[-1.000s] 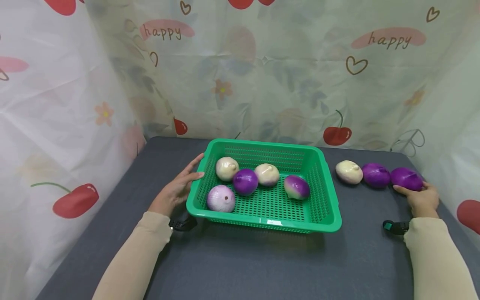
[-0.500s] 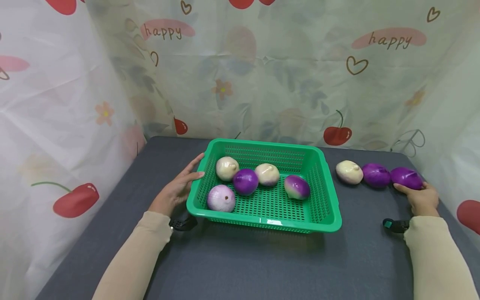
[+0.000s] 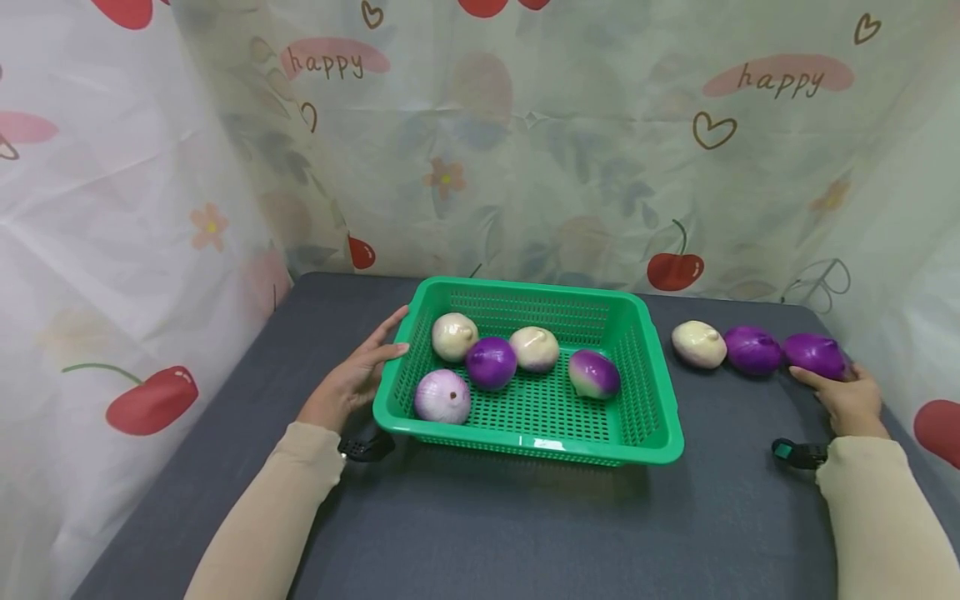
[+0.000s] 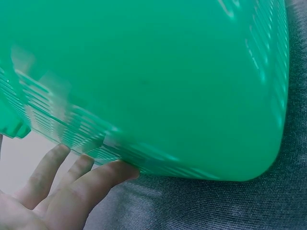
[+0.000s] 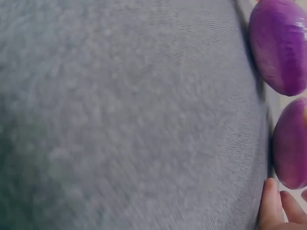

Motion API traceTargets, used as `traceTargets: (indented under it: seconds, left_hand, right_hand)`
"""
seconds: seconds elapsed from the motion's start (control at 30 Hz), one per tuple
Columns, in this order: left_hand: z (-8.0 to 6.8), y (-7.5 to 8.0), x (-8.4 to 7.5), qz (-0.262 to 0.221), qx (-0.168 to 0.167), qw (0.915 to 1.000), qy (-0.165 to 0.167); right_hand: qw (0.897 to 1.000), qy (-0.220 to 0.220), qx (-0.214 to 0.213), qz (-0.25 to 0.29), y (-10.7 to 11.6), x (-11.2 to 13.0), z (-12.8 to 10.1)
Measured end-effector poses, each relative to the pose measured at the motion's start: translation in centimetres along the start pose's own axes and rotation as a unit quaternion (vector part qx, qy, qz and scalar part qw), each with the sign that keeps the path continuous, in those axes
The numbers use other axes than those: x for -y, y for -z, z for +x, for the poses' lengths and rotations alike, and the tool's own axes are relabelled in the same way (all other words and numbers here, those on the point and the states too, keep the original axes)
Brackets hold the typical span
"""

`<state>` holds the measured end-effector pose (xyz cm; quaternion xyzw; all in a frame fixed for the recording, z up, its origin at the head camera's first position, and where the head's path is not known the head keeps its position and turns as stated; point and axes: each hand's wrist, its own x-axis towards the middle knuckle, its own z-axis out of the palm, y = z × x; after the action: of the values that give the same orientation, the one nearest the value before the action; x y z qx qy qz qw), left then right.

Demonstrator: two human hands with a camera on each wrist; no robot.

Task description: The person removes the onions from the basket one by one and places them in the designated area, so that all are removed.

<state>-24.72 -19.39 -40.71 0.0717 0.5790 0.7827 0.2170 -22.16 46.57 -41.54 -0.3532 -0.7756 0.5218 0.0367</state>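
Three onions lie in a row on the desk at about two o'clock from you, and your right hand rests at the far-right purple onion, fingers loosely extended and touching its near side rather than wrapped round it; the second purple onion and a cream onion sit just beside it toward nine o'clock. Your left hand lies with straight, slightly spread fingers against the left wall of the green basket, which holds five more onions.
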Motion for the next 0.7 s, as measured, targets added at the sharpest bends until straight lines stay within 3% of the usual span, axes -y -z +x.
traceTargets:
  seconds: [0.13,0.2,0.33,0.47,0.57,0.7]
  left_hand:
    - [0.1,0.0,0.0,-0.001,0.007,1.0,-0.002]
    - [0.1,0.1,0.1,0.0,0.009,1.0,-0.003]
    - [0.2,0.1,0.1,0.004,0.012,0.9999,-0.005]
    - [0.2,0.2,0.1,0.006,0.012,0.9999,-0.008]
    - [0.2,0.3,0.1,0.011,0.012,0.9998,-0.009]
    - [0.1,0.3,0.0,0.015,0.01,0.9998,-0.009]
  right_hand:
    - [0.997,-0.013,0.027,0.072,0.7,-0.1,0.0]
    - [0.996,-0.01,0.04,0.08,1.2,-0.2,-0.2]
    - [0.997,0.012,0.054,0.045,2.3,-0.2,-0.7]
    - [0.995,0.033,0.053,0.084,3.3,0.0,-0.6]
    - [0.986,0.058,0.049,0.147,3.4,0.1,0.3]
    - [0.974,0.107,0.066,0.187,3.0,1.9,-1.0]
